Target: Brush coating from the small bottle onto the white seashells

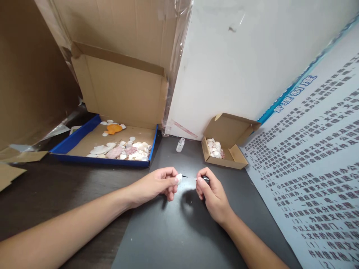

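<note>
Above the dark tabletop my left hand point(165, 183) is closed on a small white seashell point(179, 178), pinched between thumb and fingers. To its right, my right hand point(210, 192) grips a brush applicator point(206, 179) by its dark cap. The applicator's thin pale stem points left, and its dark tip is at or very near the shell; whether they touch I cannot tell. Beyond both hands stands a small white bottle point(180, 145) with printing on it; its top is hard to make out.
At the back left, a blue-edged cardboard box point(103, 161) with its lid up holds many shells point(123, 150) and an orange piece point(113, 129). A smaller open carton point(224, 162) at the right contains white shells point(214, 148). A printed sheet point(316, 149) lines the right side.
</note>
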`<state>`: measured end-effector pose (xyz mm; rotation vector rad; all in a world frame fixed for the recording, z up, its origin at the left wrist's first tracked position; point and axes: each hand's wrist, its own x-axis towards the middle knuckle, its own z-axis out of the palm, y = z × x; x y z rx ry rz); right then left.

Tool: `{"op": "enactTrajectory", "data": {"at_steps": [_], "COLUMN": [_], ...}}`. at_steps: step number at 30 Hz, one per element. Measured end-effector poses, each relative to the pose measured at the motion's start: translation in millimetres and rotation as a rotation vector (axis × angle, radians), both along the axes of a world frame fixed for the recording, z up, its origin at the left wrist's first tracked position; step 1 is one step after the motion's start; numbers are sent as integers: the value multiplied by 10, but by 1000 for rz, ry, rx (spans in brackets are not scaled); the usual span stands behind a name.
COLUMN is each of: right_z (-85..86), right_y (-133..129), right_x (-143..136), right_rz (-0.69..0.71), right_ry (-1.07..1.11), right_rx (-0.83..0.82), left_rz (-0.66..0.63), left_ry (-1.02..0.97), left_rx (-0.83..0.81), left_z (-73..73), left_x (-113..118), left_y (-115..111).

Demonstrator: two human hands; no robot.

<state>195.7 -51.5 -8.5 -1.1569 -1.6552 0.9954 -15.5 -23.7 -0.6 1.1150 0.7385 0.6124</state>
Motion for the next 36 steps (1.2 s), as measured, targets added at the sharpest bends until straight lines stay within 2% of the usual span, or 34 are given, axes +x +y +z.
{"op": "enactTrajectory", "data": {"at_steps": [4,9,19,25,30,36], "right_z": [72,137,176,223,233,232], "right_y": [5,12,-20,-15,-20,-7], "right_x": [16,42,11,26,13,29], "right_rz": [-42,-60,36,-2,58,-6], "right_ry": [-162,-202,-282,-310,-332,-331], "right_rx": [107,179,218,289,309,350], "left_rz": [-28,-53,-96,-112,-115,-124], "left_ry": [45,142,238,264,276,259], "left_rx": [39,125,260,251,241,250], "left_z": [-1,45,108,123,145,121], "left_x": [-1,-21,-18,-11,-8,-18], "left_y": [10,-20,-72,-82,-84,-77]}}
